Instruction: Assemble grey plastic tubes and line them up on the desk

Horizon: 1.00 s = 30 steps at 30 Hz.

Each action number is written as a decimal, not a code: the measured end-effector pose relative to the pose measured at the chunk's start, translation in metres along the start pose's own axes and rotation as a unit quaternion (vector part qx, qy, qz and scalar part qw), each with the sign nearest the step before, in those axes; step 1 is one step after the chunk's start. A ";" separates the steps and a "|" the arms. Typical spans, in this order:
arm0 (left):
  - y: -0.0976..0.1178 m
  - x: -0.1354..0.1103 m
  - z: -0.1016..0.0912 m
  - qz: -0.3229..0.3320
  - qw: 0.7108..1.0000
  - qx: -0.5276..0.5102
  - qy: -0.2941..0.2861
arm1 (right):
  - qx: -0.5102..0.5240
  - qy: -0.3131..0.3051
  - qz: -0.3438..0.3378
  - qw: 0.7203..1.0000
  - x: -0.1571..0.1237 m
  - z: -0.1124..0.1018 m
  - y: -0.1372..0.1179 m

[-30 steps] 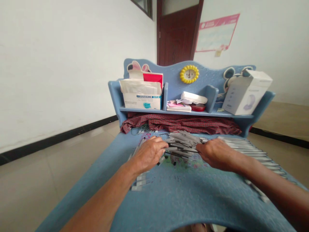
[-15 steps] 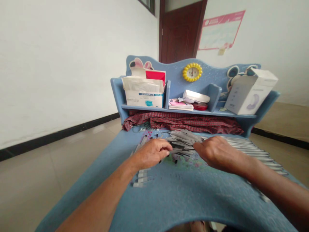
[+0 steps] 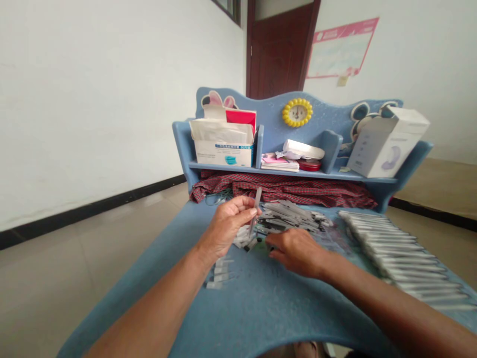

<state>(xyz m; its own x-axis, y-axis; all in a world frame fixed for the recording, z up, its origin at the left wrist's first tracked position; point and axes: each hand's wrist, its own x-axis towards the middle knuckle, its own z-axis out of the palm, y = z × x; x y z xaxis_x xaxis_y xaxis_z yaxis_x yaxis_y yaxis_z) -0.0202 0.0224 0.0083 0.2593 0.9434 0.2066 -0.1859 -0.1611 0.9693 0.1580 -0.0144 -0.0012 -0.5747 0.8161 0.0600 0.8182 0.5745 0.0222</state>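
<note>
- Left hand [image 3: 225, 223]: grip clamped on a tilted tube [image 3: 257, 198].
- Right hand [image 3: 298, 252], near side of pile [image 3: 288, 214]: cannot tell its grip.
- Row of tubes [image 3: 400, 253]: counter [image 3: 238, 318] right.

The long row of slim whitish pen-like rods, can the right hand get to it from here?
Probably yes: only blue tabletop seems to lie between the right hand and the rods, and the loose grey plastic heap sits beyond that hand.

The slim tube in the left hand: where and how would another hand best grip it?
The slim tube is probably best pinched near its top, coming from the right: it stands nearly upright, its top juts above the left hand, and that hand takes up its left side.
</note>
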 end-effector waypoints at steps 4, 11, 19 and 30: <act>0.001 -0.002 0.002 -0.001 1.000 -0.001 -0.015 | -0.045 -0.023 -0.025 0.998 0.009 0.007 -0.003; 0.003 -0.006 0.007 -0.009 0.996 0.084 -0.036 | 0.315 0.090 0.015 0.945 0.006 0.010 0.017; -0.003 -0.007 0.006 -0.009 0.972 0.203 -0.120 | 0.707 0.247 0.066 0.660 0.002 -0.003 0.034; -0.005 -0.008 0.009 -0.010 0.951 0.260 -0.165 | 0.741 0.269 0.076 0.610 0.001 0.003 0.026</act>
<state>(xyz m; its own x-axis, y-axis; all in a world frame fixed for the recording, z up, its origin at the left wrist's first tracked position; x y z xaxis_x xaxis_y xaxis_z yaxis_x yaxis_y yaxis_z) -0.0127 0.0130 0.0026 0.5571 0.8194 0.1348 0.2945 -0.3468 0.8905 0.1792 0.0016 -0.0040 -0.0782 0.9577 0.2768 -0.2814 0.2451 -0.9277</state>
